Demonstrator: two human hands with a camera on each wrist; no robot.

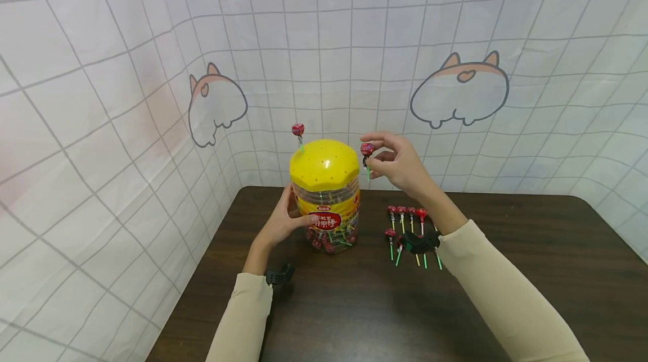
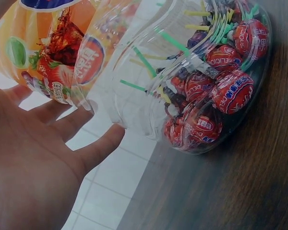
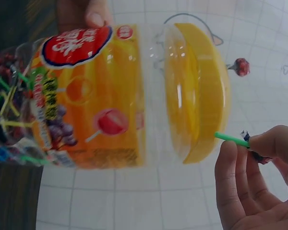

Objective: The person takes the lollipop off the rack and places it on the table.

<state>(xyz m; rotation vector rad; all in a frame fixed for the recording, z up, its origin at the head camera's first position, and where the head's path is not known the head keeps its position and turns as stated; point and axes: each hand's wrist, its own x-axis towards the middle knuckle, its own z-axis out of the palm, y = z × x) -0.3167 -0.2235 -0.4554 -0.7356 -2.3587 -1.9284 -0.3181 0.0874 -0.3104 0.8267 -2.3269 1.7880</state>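
A clear plastic jar (image 1: 348, 207) with a yellow label stands upright on the table, lollipops (image 2: 233, 91) lying in its bottom. Its domed yellow lid (image 1: 324, 165) has small holes. One red-wrapped lollipop (image 1: 298, 130) sticks up from the lid's far left, its stick in the lid. My left hand (image 1: 283, 220) holds the jar's left side, thumb across the front label and fingers round the far side. Right of the lid, my right hand (image 1: 397, 164) pinches another lollipop (image 1: 367, 149), candy up. In the right wrist view, its green stick (image 3: 232, 139) points toward the lid's edge.
Several lollipops (image 1: 401, 211) lie in two rows on the dark wooden table (image 1: 344, 306), right of the jar and partly under the right forearm. A white grid-patterned curtain (image 1: 334, 69) with cartoon drawings hangs behind the table and along the left.
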